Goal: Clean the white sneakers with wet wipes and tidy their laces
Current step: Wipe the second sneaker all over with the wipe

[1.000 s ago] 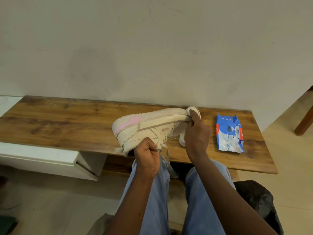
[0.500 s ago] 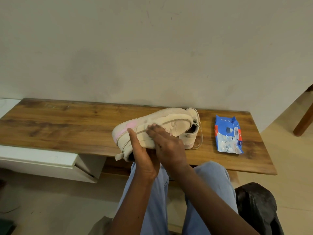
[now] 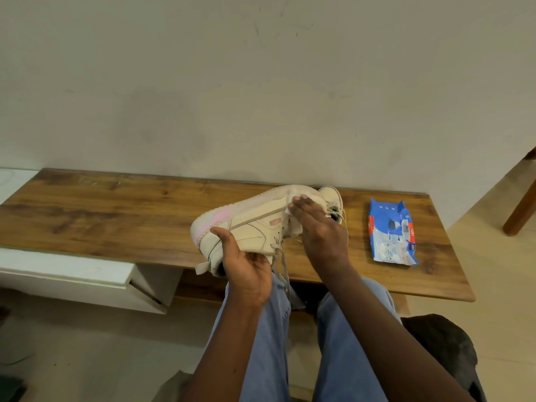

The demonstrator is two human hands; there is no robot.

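Note:
I hold a white sneaker [image 3: 255,221] with a pink heel patch on its side above the front edge of the wooden bench [image 3: 101,216]. My left hand [image 3: 246,265] grips it from below near the heel and collar. Its laces [image 3: 282,265] dangle over my knees. My right hand [image 3: 319,230] lies flat on the toe end, fingers straight, pressing a white wet wipe [image 3: 293,203] against the shoe. The second white sneaker [image 3: 333,203] stands on the bench behind my right hand, mostly hidden.
A blue pack of wet wipes [image 3: 391,232] lies on the bench at the right. A wall rises directly behind the bench. A white cabinet [image 3: 72,277] sits lower left, a dark bag [image 3: 446,343] by my right knee, and a wooden leg [image 3: 519,210] at far right.
My right hand has slid with the wipe from the sneaker's middle side back to the toe end. My left hand's grip shifted slightly while the shoe stayed raised.

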